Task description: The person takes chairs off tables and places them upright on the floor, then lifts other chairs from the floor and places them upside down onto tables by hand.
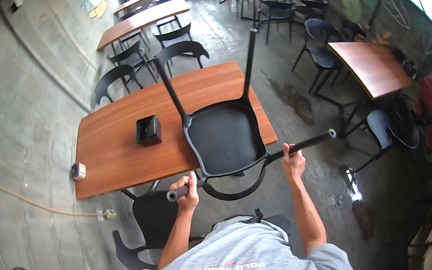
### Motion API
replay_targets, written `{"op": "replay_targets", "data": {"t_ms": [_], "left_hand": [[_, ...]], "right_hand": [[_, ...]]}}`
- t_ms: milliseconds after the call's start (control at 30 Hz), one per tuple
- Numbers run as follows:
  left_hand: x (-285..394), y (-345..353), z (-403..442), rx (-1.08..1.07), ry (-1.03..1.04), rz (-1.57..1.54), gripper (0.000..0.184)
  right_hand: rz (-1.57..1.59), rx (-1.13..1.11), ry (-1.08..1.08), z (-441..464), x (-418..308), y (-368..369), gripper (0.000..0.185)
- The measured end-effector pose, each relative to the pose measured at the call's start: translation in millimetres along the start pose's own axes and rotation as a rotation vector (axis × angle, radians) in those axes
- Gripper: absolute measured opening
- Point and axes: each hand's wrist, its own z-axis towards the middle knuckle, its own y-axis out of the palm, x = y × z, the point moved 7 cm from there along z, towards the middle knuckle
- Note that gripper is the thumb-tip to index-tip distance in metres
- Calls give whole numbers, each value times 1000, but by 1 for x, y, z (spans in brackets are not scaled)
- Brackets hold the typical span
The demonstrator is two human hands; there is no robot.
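A black chair (pixel 225 136) is upside down over the near right part of a wooden table (pixel 115 139), legs pointing up and its curved backrest hanging off the near edge. Whether the seat rests on the tabletop, I cannot tell. My left hand (pixel 188 191) is closed around one near leg, and my right hand (pixel 294 162) grips the other. The two far legs stand free. Left of the chair, a black square holder (pixel 148 130) sits on the table. A small whitish object (pixel 77 171) lies at the table's left corner.
Another black chair (pixel 151 215) stands by my left arm. Across the table are more black chairs (pixel 114 83). A second table (pixel 371 66) with chairs is at the right, with wet patches (pixel 351 183) on the floor. A concrete wall (pixel 25 106) borders the left.
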Motion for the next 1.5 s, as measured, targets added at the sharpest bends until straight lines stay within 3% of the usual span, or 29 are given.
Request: {"op": "replay_targets", "data": {"t_ms": [167,300,367,433,500,567,600,700,733,767,867,1000,1167,1267,1333,1500], "left_hand": [[-4,3,1,-55,-14,-19,44],[-5,6,2,-82,-49,-50,46],[-9,1,-4,-98,-122,-39,42],[-17,0,-13,-167,-194,-117,29],[-18,-3,-20,-205,-232,-161,28],[-2,-16,-29,-135,-75,-72,42],[-25,-26,-47,-148,-177,15,52],[-11,-42,-71,-81,-307,207,49],[4,-46,-75,-16,-247,166,33],[9,-48,-80,-22,-242,161,33],[49,-35,-85,-179,-119,-184,15],[100,-18,-95,-367,-91,-345,17],[155,-32,-128,-515,-120,-492,20],[165,-56,-162,-654,-574,-915,27],[165,-92,-181,-636,-631,-912,28],[129,-165,-215,-597,-704,-754,29]], "right_hand": [[12,45,-73,1,3,9,40],[-31,-121,21,6,33,29,43],[31,-206,36,-4,44,37,45],[-113,-164,-105,-35,31,23,48],[24,-308,-26,-59,71,48,50],[183,-566,169,-106,84,56,39],[200,-686,247,-133,78,50,38],[233,-867,360,-204,66,29,45],[310,-894,401,-223,58,18,43],[390,-919,441,-239,43,6,41],[643,-928,450,-268,15,-16,33],[757,-883,324,-280,-29,-55,28],[1070,-804,-1,-314,-67,-121,26],[1198,-778,93,-350,-27,-136,31],[1248,-736,252,-385,4,-136,38],[1225,-725,411,-468,26,-146,34]]}}
